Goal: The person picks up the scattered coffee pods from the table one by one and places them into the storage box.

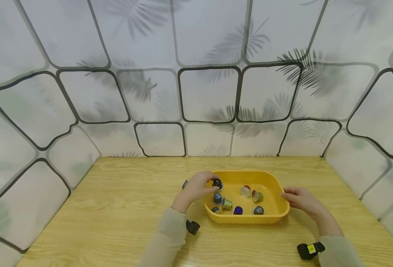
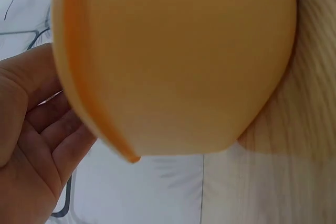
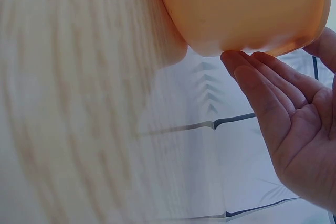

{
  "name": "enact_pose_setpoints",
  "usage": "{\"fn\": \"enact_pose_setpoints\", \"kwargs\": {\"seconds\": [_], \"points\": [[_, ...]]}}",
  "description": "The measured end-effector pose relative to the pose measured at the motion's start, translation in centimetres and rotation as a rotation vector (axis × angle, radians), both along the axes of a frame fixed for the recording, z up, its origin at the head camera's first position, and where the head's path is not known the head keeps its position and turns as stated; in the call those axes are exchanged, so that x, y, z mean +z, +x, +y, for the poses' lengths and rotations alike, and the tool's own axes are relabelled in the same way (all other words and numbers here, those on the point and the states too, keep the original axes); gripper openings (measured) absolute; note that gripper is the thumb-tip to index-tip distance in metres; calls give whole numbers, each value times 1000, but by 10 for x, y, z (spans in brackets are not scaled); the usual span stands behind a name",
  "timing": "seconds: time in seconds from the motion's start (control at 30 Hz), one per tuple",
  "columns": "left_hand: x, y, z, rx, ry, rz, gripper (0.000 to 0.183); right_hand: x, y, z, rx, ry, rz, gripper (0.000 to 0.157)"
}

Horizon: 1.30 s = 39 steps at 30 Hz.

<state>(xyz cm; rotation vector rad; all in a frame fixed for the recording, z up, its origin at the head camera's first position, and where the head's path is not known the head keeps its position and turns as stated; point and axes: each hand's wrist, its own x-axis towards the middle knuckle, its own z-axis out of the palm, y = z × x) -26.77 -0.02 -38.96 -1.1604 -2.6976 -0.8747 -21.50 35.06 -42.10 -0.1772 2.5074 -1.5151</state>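
Note:
A yellow plastic basin (image 1: 249, 219) stands on the table with several coffee capsules inside. At its left end my left hand (image 1: 197, 187) reaches over the rim and pinches a black coffee capsule (image 1: 217, 183) between thumb and fingers. In the left wrist view the basin wall (image 2: 178, 66) hides those fingertips and the capsule. My right hand (image 1: 303, 202) holds the basin's right end. The right wrist view shows its fingers (image 3: 262, 95) against the outer wall and the thumb by the rim. Near the left hand lie a blue capsule (image 1: 217, 198) and a green one (image 1: 227, 204).
Inside the basin are also a purple capsule (image 1: 238, 210), a grey one (image 1: 258, 210), a tipped green one (image 1: 257, 196) and a red one (image 1: 245, 191) showing its pale lid. Another dark capsule (image 1: 184, 184) sits on the wooden table (image 1: 123, 207), left of the basin. Patterned cloth (image 1: 209, 96) stands behind.

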Motion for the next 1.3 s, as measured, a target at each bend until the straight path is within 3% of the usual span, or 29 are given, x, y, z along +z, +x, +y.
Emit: {"fn": "enact_pose_setpoints", "kwargs": {"seconds": [0.23,0.83,1.3], "points": [[-2,-1,14,-28,-29,26,31,3,0,-3,2,-2,-1,53],[-16,-5,32,0,-144,61,30,3,-1,-4,27,-15,7,52],[-19,0,39,-5,-290,162,27,2,1,-2,19,-5,0,53]]}}
